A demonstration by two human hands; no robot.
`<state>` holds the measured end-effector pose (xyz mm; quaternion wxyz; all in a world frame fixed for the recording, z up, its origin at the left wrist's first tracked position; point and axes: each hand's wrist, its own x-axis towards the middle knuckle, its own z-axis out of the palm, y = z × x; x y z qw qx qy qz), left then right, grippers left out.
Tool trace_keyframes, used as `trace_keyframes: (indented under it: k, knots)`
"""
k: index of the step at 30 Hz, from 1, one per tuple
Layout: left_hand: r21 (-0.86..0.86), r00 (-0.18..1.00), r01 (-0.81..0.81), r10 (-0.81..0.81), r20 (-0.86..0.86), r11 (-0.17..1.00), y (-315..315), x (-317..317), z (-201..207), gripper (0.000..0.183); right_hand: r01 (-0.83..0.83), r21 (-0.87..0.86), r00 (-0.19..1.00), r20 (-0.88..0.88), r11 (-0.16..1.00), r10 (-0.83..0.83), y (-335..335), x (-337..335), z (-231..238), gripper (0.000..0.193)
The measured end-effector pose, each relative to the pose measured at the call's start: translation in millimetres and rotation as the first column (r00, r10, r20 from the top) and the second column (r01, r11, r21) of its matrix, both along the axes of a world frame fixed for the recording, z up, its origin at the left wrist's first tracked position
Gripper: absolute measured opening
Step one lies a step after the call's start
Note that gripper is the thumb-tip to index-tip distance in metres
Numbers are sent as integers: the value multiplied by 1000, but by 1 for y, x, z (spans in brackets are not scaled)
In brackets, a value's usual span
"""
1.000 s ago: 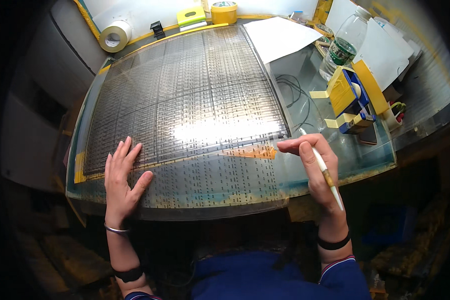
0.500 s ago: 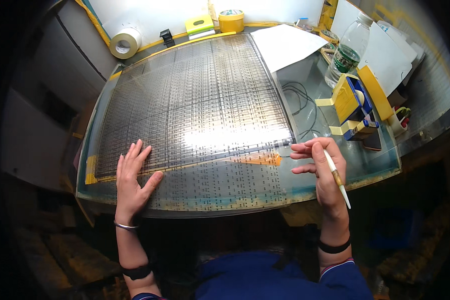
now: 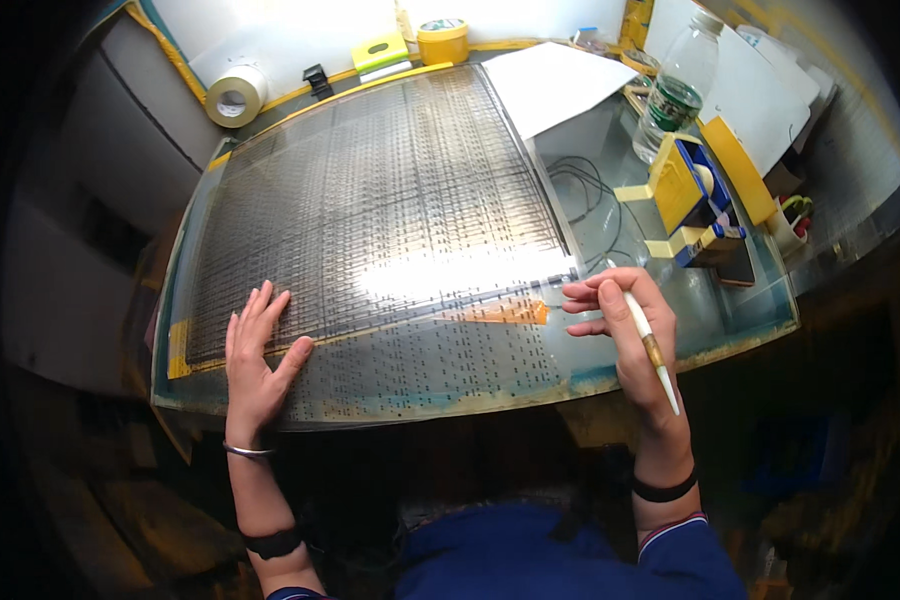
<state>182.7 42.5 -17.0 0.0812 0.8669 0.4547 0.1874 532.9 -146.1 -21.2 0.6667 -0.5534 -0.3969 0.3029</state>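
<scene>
A large clear film sheet (image 3: 370, 190) printed with dense rows of small dark marks lies on the glass table. My left hand (image 3: 260, 360) rests flat on the sheet's near left part, fingers spread, holding nothing. My right hand (image 3: 635, 345) is at the sheet's near right corner, with a slim white pen-shaped tool (image 3: 654, 352) with a brownish band held between thumb and fingers. One tapered end of the tool points down toward me; the other end points up past the fingers. An orange piece of tape (image 3: 540, 312) sits just left of my right fingertips.
A tape dispenser (image 3: 682, 185) with strips of tape stands at the right, beside a thin black cable (image 3: 585, 190). Farther back are a plastic bottle (image 3: 675, 95), white paper (image 3: 555, 85), a yellow tub (image 3: 442, 43) and a tape roll (image 3: 236, 97). Yellow tape (image 3: 179, 348) marks the near left corner.
The whole view has shifted slightly, so the table and things appear a little farther left. Both hands keep nearly the same pose, and the right hand still holds the tool.
</scene>
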Motion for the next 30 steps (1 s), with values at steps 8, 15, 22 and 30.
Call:
trace_keyframes:
  k: [8,15,22,30]
  knots:
    - [24,999,27,-26,-35,999,8,3,0,58,-11,9,1000,-6,1000,11,-1,-3,1,22]
    - [48,998,26,-23,-56,998,14,13,2,57,-16,-11,1000,10,1000,16,-2,-3,6,21]
    - [37,999,20,-19,-31,999,14,14,-2,60,-23,12,1000,-2,1000,23,-2,-1,1,20]
    - [41,1000,16,-15,-14,999,13,14,-2,62,-33,18,999,0,999,33,-2,0,-1,19]
